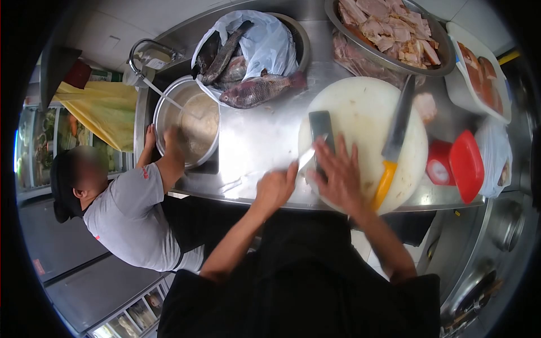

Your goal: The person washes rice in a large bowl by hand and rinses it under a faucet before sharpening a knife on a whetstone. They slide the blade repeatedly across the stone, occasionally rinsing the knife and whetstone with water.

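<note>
My left hand (274,190) is closed round the handle end of a small knife (306,158), whose pale blade slants up and right onto a dark sharpening stone (322,125). The stone lies on a round white cutting board (360,101). My right hand (339,179) is spread flat, its fingertips over the blade and the stone's lower end. Where exactly the fingertips press is blurred. To the right, a large knife with a yellow handle (385,183) rests on the board, its blade pointing away from me.
Whole fish (262,91) spill from a plastic bag at the back. At left a co-worker (127,208) has both arms at a metal pot (160,127) under running water. A basin of cut meat (336,14), a white tub (453,84) and a red scale (441,163) stand rightward.
</note>
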{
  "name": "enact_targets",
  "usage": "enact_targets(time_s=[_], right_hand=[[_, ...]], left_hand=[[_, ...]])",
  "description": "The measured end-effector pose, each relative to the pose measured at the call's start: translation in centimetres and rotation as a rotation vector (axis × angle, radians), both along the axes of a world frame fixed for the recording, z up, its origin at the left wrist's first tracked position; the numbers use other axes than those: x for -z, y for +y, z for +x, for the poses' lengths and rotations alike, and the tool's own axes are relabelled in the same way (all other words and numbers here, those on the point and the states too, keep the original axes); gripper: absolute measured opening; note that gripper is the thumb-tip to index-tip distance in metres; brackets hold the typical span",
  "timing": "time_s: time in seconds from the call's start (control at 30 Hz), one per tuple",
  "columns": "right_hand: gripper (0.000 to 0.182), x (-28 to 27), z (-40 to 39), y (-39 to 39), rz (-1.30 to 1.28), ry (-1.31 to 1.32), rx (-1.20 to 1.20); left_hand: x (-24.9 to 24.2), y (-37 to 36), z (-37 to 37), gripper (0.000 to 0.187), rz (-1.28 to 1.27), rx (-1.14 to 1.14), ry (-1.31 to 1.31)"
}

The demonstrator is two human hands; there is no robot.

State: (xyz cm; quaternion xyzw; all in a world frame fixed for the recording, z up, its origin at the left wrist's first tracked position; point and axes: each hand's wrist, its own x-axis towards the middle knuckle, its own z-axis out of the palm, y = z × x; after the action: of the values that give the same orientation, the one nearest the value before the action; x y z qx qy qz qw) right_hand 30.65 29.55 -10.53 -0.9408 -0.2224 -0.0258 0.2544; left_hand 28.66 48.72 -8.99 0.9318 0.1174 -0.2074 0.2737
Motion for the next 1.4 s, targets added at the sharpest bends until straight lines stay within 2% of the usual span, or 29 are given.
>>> enact_targets(time_s=[0.1,0.13,0.23,0.4,0.5,0.57,0.67,0.77,0.93,1.03,1.1,1.2,1.3,1.4], right_hand=[[0.06,0.4,5.9,-1.0,-0.072,-0.077,0.054],[0.06,0.2,7.1,-1.2,-0.099,-0.1,0.069],[0.06,0.2,6.4,-1.0,-0.076,-0.099,0.072],[0.063,-0.3,-2.1,0.3,-0.003,0.033,0.009],[0.063,-0.3,-3.1,0.2,0.008,0.033,0.017],[0.063,0.7,0.7,0.0,-0.015,-0.057,0.052],[0.063,0.9,6.4,-0.8,-0.079,-0.119,0.105],[0.061,0.8,6.1,-0.7,-0.057,-0.109,0.093],[0.059,0.3,-2.5,0.5,0.033,0.015,0.021],[0.059,-0.1,-3.6,0.6,0.042,0.034,0.02],[0.059,0.7,-0.4,0.3,0.027,-0.036,0.05],[0.061,1.5,5.7,-0.6,-0.015,-0.139,0.134],[0.063,1.0,6.4,-1.0,-0.072,-0.128,0.094],[0.065,0.6,1.2,-0.5,-0.015,-0.061,0.038]], left_hand=[[0.7,-1.8,6.6,0.073,0.02,0.033,-0.035],[0.3,-2.5,7.6,0.072,0.016,0.021,-0.128],[-0.2,-2.4,7.0,0.073,0.018,0.016,-0.118],[-1.1,0.1,-2.7,0.066,-0.032,0.008,0.04],[-1.6,-0.2,-2.2,0.067,0.012,-0.013,0.124],[0.5,-0.7,1.5,0.07,-0.014,0.016,0.003],[0.3,-2.5,7.6,0.074,0.011,0.028,-0.058],[0.1,-2.7,7.0,0.074,0.01,0.003,-0.068],[-0.6,-0.1,-3.0,0.065,-0.018,0.006,0.013],[-1.3,0.0,-3.3,0.063,-0.004,-0.005,0.038],[0.6,-0.5,0.2,0.066,0.0,0.002,-0.036],[0.8,-2.4,7.3,0.076,0.05,0.046,-0.054],[0.6,-2.6,7.3,0.077,0.021,0.02,-0.107],[-0.4,-1.6,1.9,0.068,-0.015,0.006,-0.014]])
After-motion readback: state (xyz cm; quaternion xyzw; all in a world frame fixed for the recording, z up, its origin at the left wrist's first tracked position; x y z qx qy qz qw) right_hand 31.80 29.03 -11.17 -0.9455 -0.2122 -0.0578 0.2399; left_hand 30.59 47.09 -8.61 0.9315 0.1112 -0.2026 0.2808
